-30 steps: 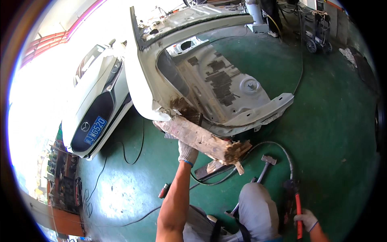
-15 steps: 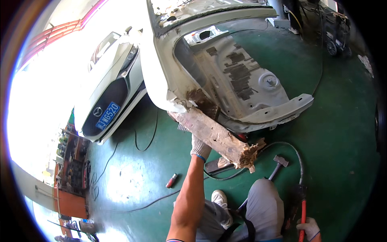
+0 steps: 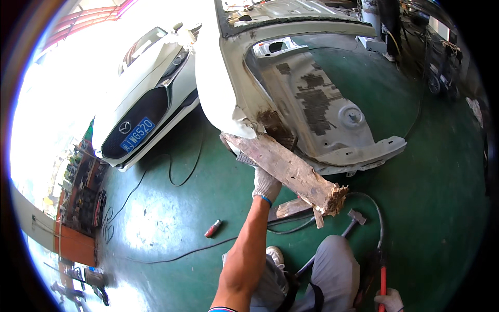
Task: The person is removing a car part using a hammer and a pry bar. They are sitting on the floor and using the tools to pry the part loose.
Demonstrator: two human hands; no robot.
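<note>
A thick, rough wooden beam (image 3: 291, 169) with a splintered end slants beneath the torn lower corner of a cut-off car body section (image 3: 244, 88). My left hand (image 3: 266, 183), in a pale knitted glove, reaches up to the beam's underside near a grey ribbed piece (image 3: 246, 158). The wood hides its fingers, so its grip does not show. At the lower right, my gloved right hand (image 3: 390, 300) is wrapped round a red rod-shaped handle (image 3: 383, 283). A dark hose (image 3: 382, 218) runs from the handle's upper end and curves back toward the beam.
A sledgehammer (image 3: 356, 217) leans by my knee. Wood scraps (image 3: 291, 208) lie under the beam, and a small red bottle (image 3: 213, 229) is on the green floor. A white car (image 3: 150, 109) stands at the left, behind a trailing cable (image 3: 189, 174). Shelving (image 3: 78, 192) stands far left.
The view has shifted slightly, so the body section and beam sit further right. Both hands stay in place: the left at the beam, the right round the red handle.
</note>
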